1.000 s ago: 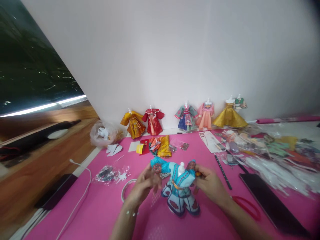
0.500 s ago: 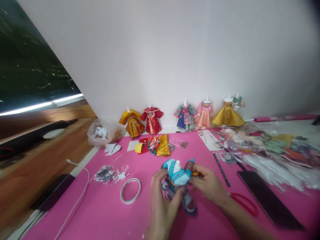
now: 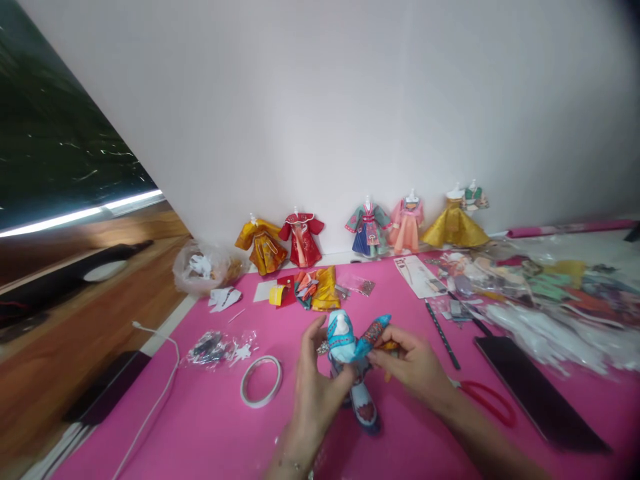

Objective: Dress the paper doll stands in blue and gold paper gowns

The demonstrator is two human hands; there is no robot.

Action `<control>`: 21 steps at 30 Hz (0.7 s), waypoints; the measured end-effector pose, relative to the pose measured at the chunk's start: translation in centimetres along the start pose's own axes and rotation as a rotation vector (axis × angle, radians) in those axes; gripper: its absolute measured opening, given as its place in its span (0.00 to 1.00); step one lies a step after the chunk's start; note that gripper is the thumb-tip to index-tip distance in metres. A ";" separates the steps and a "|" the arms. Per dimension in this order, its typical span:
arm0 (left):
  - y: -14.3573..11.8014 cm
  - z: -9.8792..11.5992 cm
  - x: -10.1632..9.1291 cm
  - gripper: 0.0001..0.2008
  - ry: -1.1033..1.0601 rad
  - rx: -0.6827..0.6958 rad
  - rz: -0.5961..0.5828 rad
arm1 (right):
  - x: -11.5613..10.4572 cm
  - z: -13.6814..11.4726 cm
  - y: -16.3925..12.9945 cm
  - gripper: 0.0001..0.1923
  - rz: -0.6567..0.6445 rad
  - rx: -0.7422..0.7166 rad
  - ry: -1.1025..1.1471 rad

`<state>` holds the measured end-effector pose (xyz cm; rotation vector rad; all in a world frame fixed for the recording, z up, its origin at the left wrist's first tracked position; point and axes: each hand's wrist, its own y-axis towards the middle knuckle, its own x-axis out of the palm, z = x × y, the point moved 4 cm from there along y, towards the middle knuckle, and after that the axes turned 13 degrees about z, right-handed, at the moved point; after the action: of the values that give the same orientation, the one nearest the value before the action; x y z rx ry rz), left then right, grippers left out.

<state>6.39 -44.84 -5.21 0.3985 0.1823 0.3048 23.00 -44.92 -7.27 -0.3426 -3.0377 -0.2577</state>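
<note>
Both hands dressing a small turquoise paper costume doll held just above the pink table mat.

The left hand wraps its fingers closed around the doll's body from the front, while the right hand pinches the patterned red-and-blue sleeve between thumb and fingertips. The step in hand appears to be shaping or fixing that sleeve; the next move probably calls for a steady body grip and a light, precise pinch, since folded paper creases easily. The doll is turned sideways, white neck knob uppermost, skirt hanging below; motion blur hides finer detail. A white roll of tape lies nearby.
</note>
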 end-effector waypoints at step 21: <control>1.9 -1.1 -0.5 0.39 -0.123 -0.119 -0.164 | -2.3 -2.4 -0.8 0.21 -0.065 -0.431 -0.250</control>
<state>5.18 -42.90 -5.41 0.2812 0.0754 0.1285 25.25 -46.58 -5.23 -0.3212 -3.2165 -0.9481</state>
